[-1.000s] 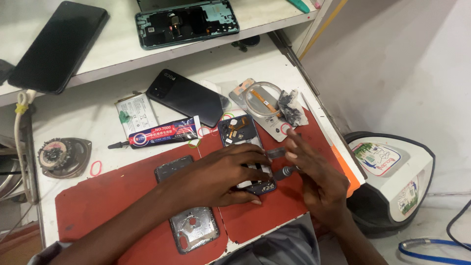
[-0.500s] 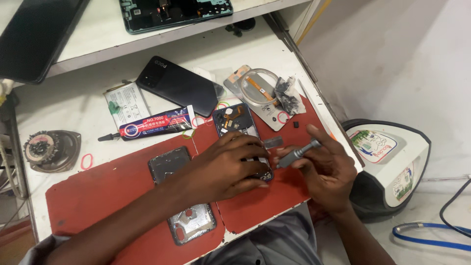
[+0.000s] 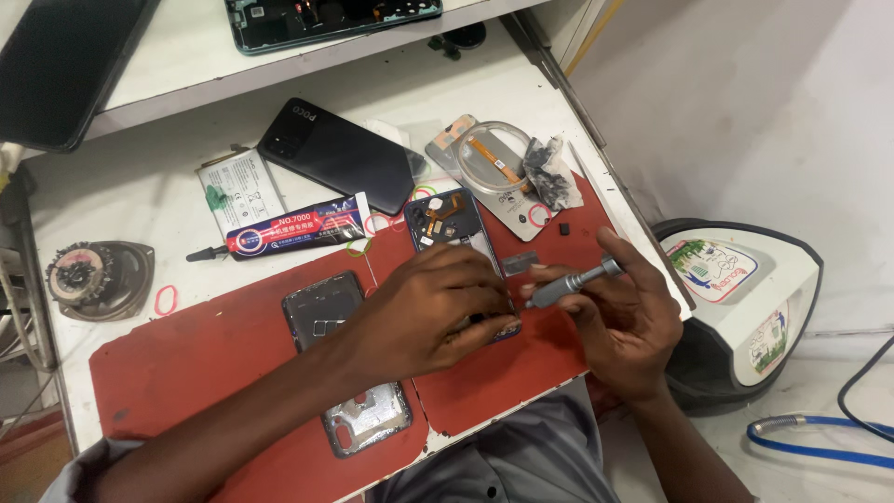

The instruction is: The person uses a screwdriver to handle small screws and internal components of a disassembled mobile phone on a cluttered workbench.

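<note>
An opened phone (image 3: 447,222) with its back off lies on the red work mat (image 3: 186,363), circuit parts showing at its top. My left hand (image 3: 433,307) presses down on the phone's lower half and covers it. My right hand (image 3: 624,321) grips a small grey screwdriver (image 3: 573,284), its tip pointing left toward the phone beside my left fingers. A small dark grey metal cover plate (image 3: 520,263) rests on the mat just above the screwdriver.
A grey phone frame (image 3: 345,373) lies on the mat at left. Behind are a glue tube (image 3: 293,228), a battery (image 3: 240,191), a black phone back (image 3: 335,154), a silver plate with a clear ring (image 3: 494,168) and an old speaker (image 3: 93,275). The table edge runs at right.
The view has shifted, so everything sits higher and to the left. My right hand has lifted the screwdriver from near the mat to a slanted hold; my left hand stays on the phone.
</note>
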